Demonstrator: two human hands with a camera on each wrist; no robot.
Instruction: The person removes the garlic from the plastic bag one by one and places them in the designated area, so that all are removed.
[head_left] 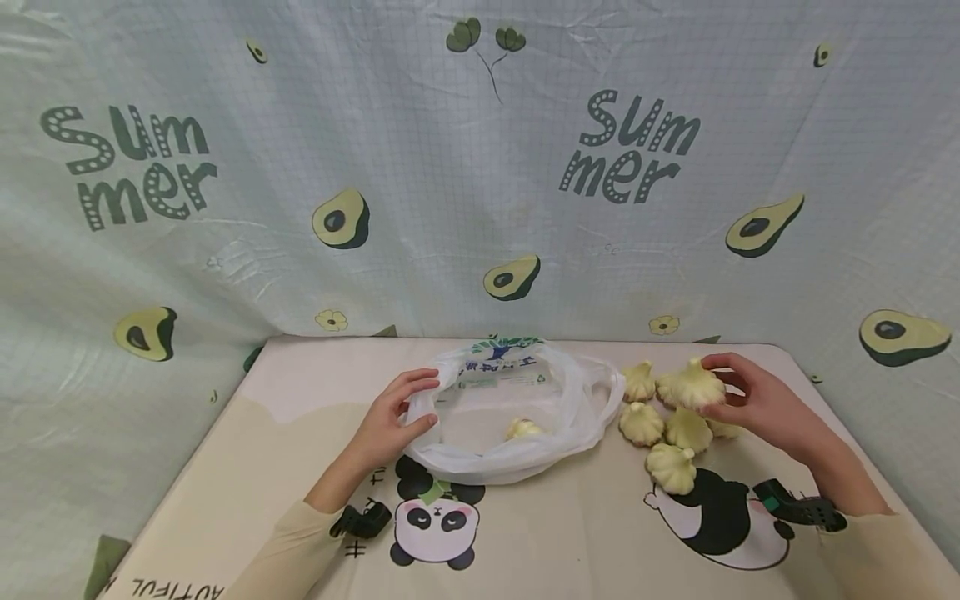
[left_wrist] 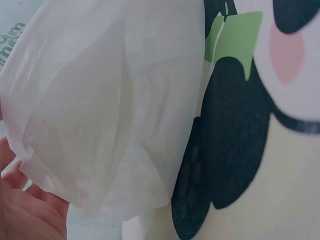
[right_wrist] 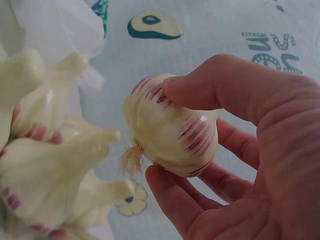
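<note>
A white plastic bag (head_left: 517, 462) lies with its mouth spread, and one garlic bulb (head_left: 525, 429) shows inside it. My left hand (head_left: 397, 417) is at the bag's left rim, thumb and fingers curved about the edge; in the left wrist view the bag's film partly hides that hand (left_wrist: 32, 210). Over on the right, my right hand (head_left: 765, 404) grips a garlic bulb (head_left: 697, 385) above a small heap. Close up, the held bulb (right_wrist: 167, 125) has purple streaks and a root tuft, pinched between thumb and fingers.
Several garlic bulbs (head_left: 672, 468) are heaped right of the bag, close below the right hand. The table (head_left: 570, 533) has a cloth with panda prints. Behind it hangs a pale curtain (head_left: 450, 167) printed with avocados.
</note>
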